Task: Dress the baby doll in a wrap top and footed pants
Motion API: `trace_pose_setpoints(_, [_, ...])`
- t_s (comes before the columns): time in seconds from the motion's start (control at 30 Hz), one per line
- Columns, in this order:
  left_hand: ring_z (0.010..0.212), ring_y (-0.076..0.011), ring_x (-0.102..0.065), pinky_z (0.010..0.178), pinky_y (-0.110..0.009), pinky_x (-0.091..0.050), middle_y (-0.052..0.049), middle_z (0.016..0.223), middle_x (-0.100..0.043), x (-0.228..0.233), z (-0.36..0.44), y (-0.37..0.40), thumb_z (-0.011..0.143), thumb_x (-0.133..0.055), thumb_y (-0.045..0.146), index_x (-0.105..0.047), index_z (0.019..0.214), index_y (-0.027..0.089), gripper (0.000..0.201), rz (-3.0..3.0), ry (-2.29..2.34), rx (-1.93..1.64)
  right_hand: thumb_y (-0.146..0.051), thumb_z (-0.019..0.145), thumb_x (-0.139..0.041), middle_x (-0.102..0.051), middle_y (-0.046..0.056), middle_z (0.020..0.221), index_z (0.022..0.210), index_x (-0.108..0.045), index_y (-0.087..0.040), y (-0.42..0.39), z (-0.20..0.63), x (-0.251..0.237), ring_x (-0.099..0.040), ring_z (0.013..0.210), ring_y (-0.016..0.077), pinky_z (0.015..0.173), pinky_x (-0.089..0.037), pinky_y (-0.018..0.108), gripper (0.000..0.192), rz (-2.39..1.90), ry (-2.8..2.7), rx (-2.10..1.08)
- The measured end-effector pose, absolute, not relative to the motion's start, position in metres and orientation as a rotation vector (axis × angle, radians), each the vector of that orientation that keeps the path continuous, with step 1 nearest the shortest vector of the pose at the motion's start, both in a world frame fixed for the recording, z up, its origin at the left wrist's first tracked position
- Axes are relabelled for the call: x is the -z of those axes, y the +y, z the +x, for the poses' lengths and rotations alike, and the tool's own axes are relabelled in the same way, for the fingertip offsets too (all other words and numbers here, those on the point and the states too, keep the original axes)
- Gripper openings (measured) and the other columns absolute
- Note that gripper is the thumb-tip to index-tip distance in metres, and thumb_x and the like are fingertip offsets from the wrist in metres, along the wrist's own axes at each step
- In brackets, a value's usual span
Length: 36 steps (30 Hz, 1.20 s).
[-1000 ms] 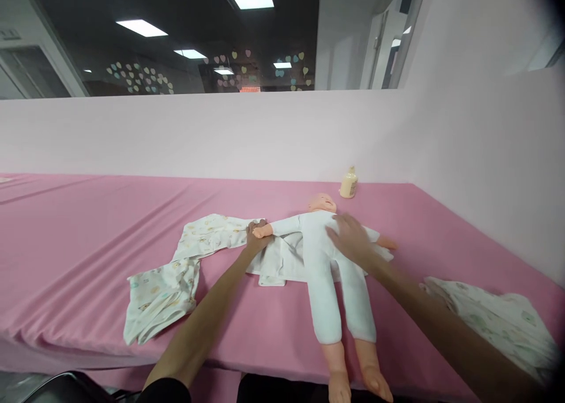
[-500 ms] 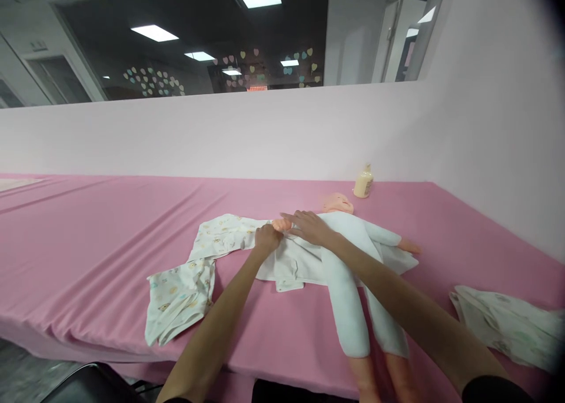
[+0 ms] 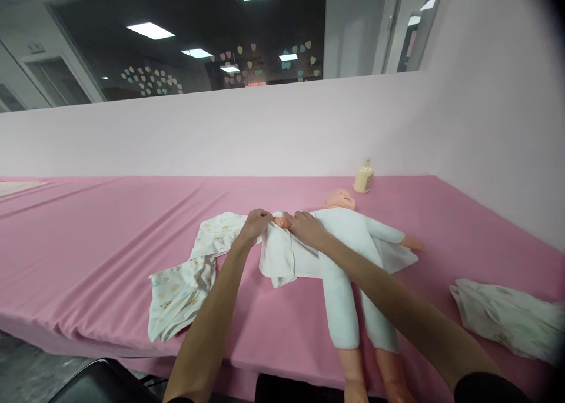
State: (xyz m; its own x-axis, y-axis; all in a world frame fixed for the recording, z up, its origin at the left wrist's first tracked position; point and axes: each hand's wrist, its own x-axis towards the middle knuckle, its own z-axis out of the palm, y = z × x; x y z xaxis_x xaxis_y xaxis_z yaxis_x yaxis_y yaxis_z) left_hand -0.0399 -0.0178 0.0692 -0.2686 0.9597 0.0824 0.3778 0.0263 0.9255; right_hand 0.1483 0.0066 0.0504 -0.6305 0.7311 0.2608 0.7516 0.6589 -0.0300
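Observation:
A baby doll (image 3: pixel 348 229) in a white body and leggings lies on its back, head away from me, over a spread white garment (image 3: pixel 278 256). Its small hand (image 3: pixel 281 222) shows between my two hands. My left hand (image 3: pixel 258 223) is closed, pinching the edge of the white garment beside the doll's hand. My right hand (image 3: pixel 306 229) curls over the doll's forearm by the wrist; its fingertips are partly hidden. Left of the doll lies a printed baby garment (image 3: pixel 180 294), one end reaching under my left hand.
A pink sheet (image 3: pixel 110 232) covers the table. Near the wall stands a pump bottle (image 3: pixel 364 177). A folded printed cloth (image 3: pixel 507 317) lies at the right. A black chair (image 3: pixel 103 382) is at the front left edge.
My left hand has moved up and slightly left, lifting the garment's edge around the doll's hand. My right hand's fingers, stretched out before, now curl over the doll's forearm.

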Motion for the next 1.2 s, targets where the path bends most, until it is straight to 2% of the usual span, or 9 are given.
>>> trace_pose_setpoints(0.17, [0.065, -0.0127, -0.055, 0.057, -0.024, -0.042, -0.001, 0.070, -0.061, -0.073, -0.028, -0.020, 0.066, -0.063, 0.026, -0.062, 0.073, 0.013, 0.014, 1.345, 1.669, -1.317, -0.016, 0.098, -0.031, -0.062, 0.020, 0.119, 0.146, -0.040, -0.011, 0.004, 0.144, -0.041, -0.054, 0.114, 0.0306, 0.099, -0.035, 0.042, 0.050, -1.134, -2.679, 0.122])
trace_pose_setpoints(0.27, [0.066, -0.0129, -0.057, 0.058, -0.024, -0.044, -0.002, 0.073, -0.063, -0.072, -0.013, -0.022, 0.067, -0.066, 0.029, -0.062, 0.078, 0.014, 0.019, 1.325, 1.638, -1.326, -0.013, 0.093, -0.039, -0.064, 0.020, 0.117, 0.137, -0.048, -0.009, 0.008, 0.146, -0.042, -0.054, 0.116, 0.0309, 0.099, -0.034, 0.043, 0.045, -1.149, -2.671, 0.065])
trace_pose_setpoints(0.4, [0.065, -0.0124, -0.059, 0.057, -0.023, -0.045, -0.002, 0.080, -0.066, -0.073, 0.000, -0.027, 0.066, -0.076, 0.039, -0.063, 0.094, 0.016, 0.039, 1.290, 1.503, -1.187, -0.022, 0.085, -0.055, -0.069, 0.010, 0.111, 0.118, -0.059, -0.018, 0.019, 0.155, -0.055, -0.061, 0.102, 0.0241, 0.085, -0.041, 0.031, 0.033, -1.143, -2.638, -0.097])
trace_pose_setpoints(0.5, [0.070, -0.0129, -0.061, 0.059, -0.022, -0.047, -0.003, 0.091, -0.068, -0.079, -0.001, -0.033, 0.065, -0.079, 0.045, -0.060, 0.105, 0.018, 0.052, 1.263, 1.389, -1.108, -0.023, 0.089, -0.047, -0.071, 0.002, 0.107, 0.112, -0.059, -0.024, 0.025, 0.158, -0.064, -0.063, 0.092, 0.0179, 0.074, -0.041, 0.025, 0.025, -1.163, -2.567, -0.177])
trace_pose_setpoints(0.63, [0.075, -0.0171, -0.065, 0.058, -0.024, -0.048, -0.004, 0.095, -0.070, -0.088, -0.012, -0.042, 0.065, -0.079, 0.048, -0.057, 0.116, 0.021, 0.062, 1.317, 1.512, -0.928, -0.017, 0.089, -0.043, -0.070, 0.005, 0.108, 0.106, -0.061, -0.022, 0.027, 0.161, -0.067, -0.060, 0.100, 0.0237, 0.082, -0.041, 0.032, 0.026, -1.307, -2.422, -0.123])
trace_pose_setpoints(0.77, [0.080, -0.0219, -0.066, 0.061, -0.026, -0.048, -0.005, 0.091, -0.070, -0.092, -0.010, -0.054, 0.068, -0.077, 0.044, -0.063, 0.099, 0.019, 0.043, 1.541, 1.589, -0.682, -0.009, 0.089, -0.036, -0.066, 0.015, 0.113, 0.112, -0.061, -0.017, 0.030, 0.166, -0.065, -0.054, 0.110, 0.0320, 0.093, -0.037, 0.044, 0.035, -1.489, -2.258, -0.005])
trace_pose_setpoints(0.87, [0.071, -0.0180, -0.061, 0.057, -0.024, -0.043, -0.002, 0.081, -0.066, -0.087, 0.008, -0.060, 0.076, -0.068, 0.043, -0.062, 0.087, 0.019, 0.028, 1.671, 1.399, -0.659, -0.008, 0.089, -0.035, -0.065, 0.018, 0.113, 0.114, -0.061, -0.016, 0.031, 0.167, -0.065, -0.052, 0.111, 0.0335, 0.095, -0.036, 0.047, 0.037, -1.552, -2.226, 0.023])
trace_pose_setpoints(1.0, [0.059, -0.0139, -0.054, 0.053, -0.024, -0.038, 0.000, 0.068, -0.060, -0.078, 0.033, -0.064, 0.080, -0.063, 0.045, -0.058, 0.082, 0.019, 0.026, 1.672, 1.268, -0.610, -0.012, 0.091, -0.038, -0.066, 0.016, 0.113, 0.112, -0.063, -0.017, 0.023, 0.174, -0.069, -0.055, 0.107, 0.0312, 0.093, -0.039, 0.043, 0.034, -1.498, -2.282, 0.004])
trace_pose_setpoints(1.2, [0.072, -0.0185, -0.062, 0.063, -0.027, -0.045, -0.005, 0.086, -0.070, -0.088, 0.032, -0.071, 0.080, -0.063, 0.044, -0.066, 0.090, 0.020, 0.026, 1.728, 1.313, -0.447, -0.028, 0.095, -0.039, -0.064, 0.010, 0.119, 0.112, -0.062, -0.019, -0.009, 0.273, -0.078, -0.054, 0.111, 0.0235, 0.097, -0.038, 0.035, 0.029, -1.379, -2.006, -0.011])
